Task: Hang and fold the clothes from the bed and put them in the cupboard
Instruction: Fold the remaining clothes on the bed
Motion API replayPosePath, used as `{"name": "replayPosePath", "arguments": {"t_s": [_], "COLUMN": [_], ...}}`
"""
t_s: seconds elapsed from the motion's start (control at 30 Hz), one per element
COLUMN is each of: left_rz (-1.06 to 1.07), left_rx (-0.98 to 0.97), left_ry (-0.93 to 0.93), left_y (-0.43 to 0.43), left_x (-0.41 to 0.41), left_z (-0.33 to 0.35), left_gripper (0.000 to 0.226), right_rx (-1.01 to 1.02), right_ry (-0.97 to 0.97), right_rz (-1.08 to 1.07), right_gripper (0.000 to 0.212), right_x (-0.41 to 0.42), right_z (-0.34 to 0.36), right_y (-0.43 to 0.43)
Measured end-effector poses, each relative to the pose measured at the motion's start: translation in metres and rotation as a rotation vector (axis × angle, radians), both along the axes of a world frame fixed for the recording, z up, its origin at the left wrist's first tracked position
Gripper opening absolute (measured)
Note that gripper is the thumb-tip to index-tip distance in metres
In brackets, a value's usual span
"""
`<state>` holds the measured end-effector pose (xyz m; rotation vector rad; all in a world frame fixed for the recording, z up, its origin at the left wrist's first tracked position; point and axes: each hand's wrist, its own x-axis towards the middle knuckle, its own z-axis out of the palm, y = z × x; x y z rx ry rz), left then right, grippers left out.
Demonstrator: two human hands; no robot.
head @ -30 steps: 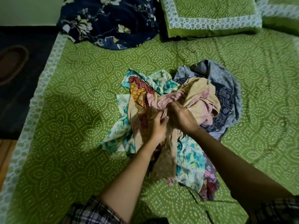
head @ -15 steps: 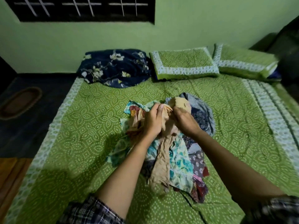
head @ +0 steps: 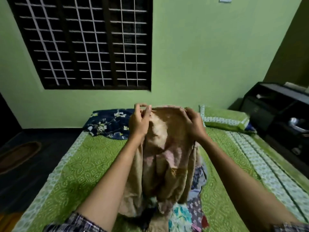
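Note:
A beige garment (head: 164, 158) with pale pink patches hangs in the air in front of me over the bed (head: 78, 166). My left hand (head: 139, 122) pinches its top edge at the left corner. At the right corner my right hand (head: 194, 123) grips the same edge, so the cloth is stretched between them. Its lower part drapes onto the pile of clothes (head: 189, 213), where teal, blue and dark printed pieces show. Most of the pile is hidden behind the garment and my arms.
A navy floral cloth (head: 109, 123) and a green pillow (head: 224, 119) lie at the head of the bed. A dark shelf unit (head: 280, 114) stands to the right. A barred window (head: 87, 42) fills the green wall. Dark floor with a mat (head: 18, 155) lies left.
Both hands have lifted the beige garment up out of the pile and moved apart, spreading its top edge. The camera has tilted up to show the wall and window.

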<state>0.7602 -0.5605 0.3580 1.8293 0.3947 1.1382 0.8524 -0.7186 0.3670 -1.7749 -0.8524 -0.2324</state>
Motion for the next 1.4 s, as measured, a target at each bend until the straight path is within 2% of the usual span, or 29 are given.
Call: {"name": "replayPosePath", "arguments": {"t_s": [0.07,0.13,0.2,0.23,0.37,0.47,0.53,0.6,0.67,0.7,0.77,0.83,0.87,0.9,0.93,0.97,1.03,1.1,1.17,1.27,1.33,1.4], "left_rz": [-0.153,-0.425,-0.603,-0.612,-0.429,-0.366,-0.348,-0.342,-0.335,-0.318,-0.259,-0.204,-0.225,-0.289,-0.391,-0.503,-0.639,-0.605,-0.590,-0.688,-0.741,-0.777], "left_rx": [0.028,0.038,0.006,0.023,0.187,0.243,0.236,0.252,0.307,0.328,0.340,0.395,0.465,0.524,0.527,0.469,0.199,-0.120,-0.351,-0.666,-0.751,-0.807], "left_ry": [0.122,0.254,0.354,0.387,0.436,0.336,0.241,0.187,0.212,0.250,0.418,0.769,0.998,1.182,1.270,1.248,1.015,0.769,0.636,0.443,0.365,0.290], "left_y": [-0.003,-0.012,-0.019,-0.021,-0.027,-0.036,-0.040,-0.039,-0.039,-0.039,-0.032,-0.028,-0.032,-0.035,-0.039,-0.041,-0.042,-0.039,-0.036,-0.043,-0.050,-0.058], "left_x": [0.000,0.001,0.003,0.004,0.000,-0.001,-0.003,-0.003,-0.008,-0.010,-0.009,-0.009,-0.011,-0.011,-0.012,-0.010,-0.008,-0.006,-0.006,-0.010,-0.010,-0.007], "left_z": [0.020,0.033,0.038,0.038,0.036,0.043,0.053,0.058,0.060,0.059,0.052,0.046,0.046,0.046,0.046,0.046,0.043,0.042,0.036,0.033,0.030,0.030], "left_gripper": [0.044,0.044,0.034,0.026,0.020,0.023,0.023,0.024,0.027,0.027,0.032,0.053,0.057,0.054,0.046,0.039,0.037,0.055,0.065,0.056,0.057,0.060], "right_rx": [-0.032,-0.120,-0.201,-0.237,-0.392,-0.734,-0.904,-0.951,-0.954,-0.935,-0.828,-0.574,-0.415,-0.258,-0.170,-0.143,-0.183,-0.170,-0.077,-0.027,-0.032,-0.039], "right_ry": [-0.108,-0.173,-0.226,-0.255,-0.308,-0.505,-0.436,-0.242,-0.118,-0.051,0.124,0.291,0.307,0.272,0.219,0.176,0.207,0.362,0.451,0.466,0.460,0.431], "right_rz": [0.102,0.180,0.201,0.185,0.150,0.042,-0.093,-0.238,-0.335,-0.355,-0.352,-0.351,-0.365,-0.358,-0.271,-0.099,0.260,0.453,0.376,0.214,0.199,0.198], "right_gripper": [0.021,0.006,0.005,0.006,0.012,0.022,0.030,0.023,0.007,0.007,0.024,0.022,0.016,0.015,0.025,0.039,0.057,0.062,0.060,0.046,0.034,0.035], "right_x": [-0.004,-0.006,-0.003,-0.001,0.005,0.007,0.013,0.020,0.030,0.034,0.046,0.054,0.057,0.058,0.051,0.045,0.029,0.025,0.026,0.038,0.042,0.041], "right_z": [0.032,0.046,0.045,0.043,0.032,0.027,0.020,0.016,0.017,0.019,0.028,0.036,0.037,0.036,0.037,0.036,0.028,0.022,0.020,0.021,0.022,0.021], "right_y": [0.000,0.003,0.005,0.004,-0.012,-0.023,-0.028,-0.033,-0.040,-0.043,-0.045,-0.042,-0.039,-0.031,-0.023,-0.016,-0.006,-0.005,-0.012,-0.035,-0.048,-0.063]}}
